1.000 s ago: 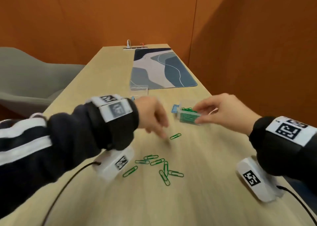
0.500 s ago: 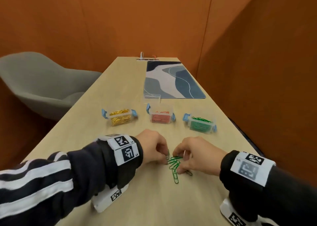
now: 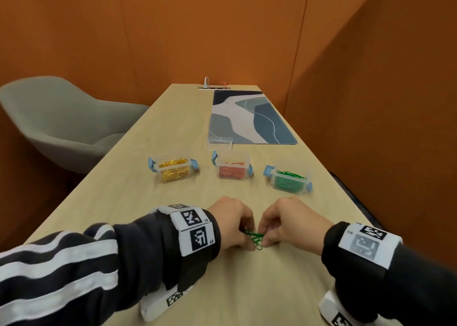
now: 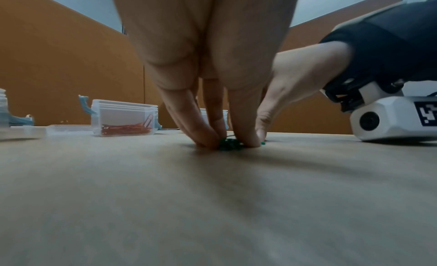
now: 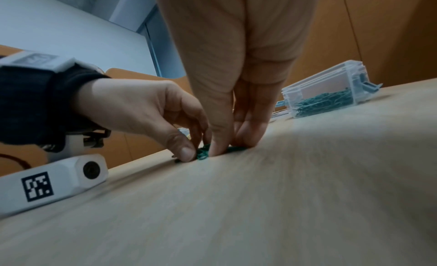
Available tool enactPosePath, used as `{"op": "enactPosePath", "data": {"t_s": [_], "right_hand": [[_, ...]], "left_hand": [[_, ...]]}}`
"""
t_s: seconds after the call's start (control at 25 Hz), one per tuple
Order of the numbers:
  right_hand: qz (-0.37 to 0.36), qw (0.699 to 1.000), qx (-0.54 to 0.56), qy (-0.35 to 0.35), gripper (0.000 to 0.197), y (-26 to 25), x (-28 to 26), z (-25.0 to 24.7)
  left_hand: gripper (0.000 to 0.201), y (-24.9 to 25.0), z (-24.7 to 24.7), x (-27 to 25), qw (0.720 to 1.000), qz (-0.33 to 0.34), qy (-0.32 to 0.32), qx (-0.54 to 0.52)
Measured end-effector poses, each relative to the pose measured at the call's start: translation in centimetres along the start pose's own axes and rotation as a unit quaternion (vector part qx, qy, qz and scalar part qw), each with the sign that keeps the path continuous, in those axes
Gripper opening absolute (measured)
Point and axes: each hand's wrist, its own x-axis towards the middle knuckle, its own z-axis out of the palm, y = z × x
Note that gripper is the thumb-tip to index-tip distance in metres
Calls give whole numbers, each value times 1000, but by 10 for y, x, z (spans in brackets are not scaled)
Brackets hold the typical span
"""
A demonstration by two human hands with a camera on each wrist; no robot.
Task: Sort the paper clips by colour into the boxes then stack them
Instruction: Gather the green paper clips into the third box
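A small heap of green paper clips (image 3: 254, 238) (image 4: 230, 144) (image 5: 204, 152) lies on the wooden table near its front. My left hand (image 3: 243, 230) and my right hand (image 3: 265, 235) meet over it, fingers curled down and pinching the clips from both sides. Three clear boxes with blue latches stand in a row beyond: the gold clip box (image 3: 173, 171), the red clip box (image 3: 232, 171) (image 4: 125, 123) and the green clip box (image 3: 289, 181) (image 5: 324, 100).
A clear lid (image 3: 220, 142) lies behind the red box, at the edge of a blue-grey patterned mat (image 3: 247, 117). A grey chair (image 3: 57, 122) stands left of the table. Orange walls close in behind and to the right.
A second ago my right hand was at the green box and clips lay scattered. Both hands have since swept the green clips into one heap and now pinch it.
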Motion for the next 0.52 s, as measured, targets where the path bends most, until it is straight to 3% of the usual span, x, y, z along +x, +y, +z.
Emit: {"op": "enactPosePath", "data": {"t_s": [0.12,0.24,0.36,0.44,0.52], "right_hand": [[0,999,-15,-48,4,1,2,-1],[-3,993,-53,-105,12,1,9,-3],[-10,987,-88,-135,6,-1,15,-12],[-9,988,-93,-123,4,6,19,-28],[3,997,-68,-45,6,20,23,-51]], "left_hand": [[25,-2,-4,5,1000,9,-18,-14],[21,-6,-11,13,995,-1,-66,-70],[17,-13,-18,22,985,-18,-127,-117],[8,-18,-26,28,975,-21,-154,-159],[9,-20,-38,39,968,-15,-130,-216]]}}
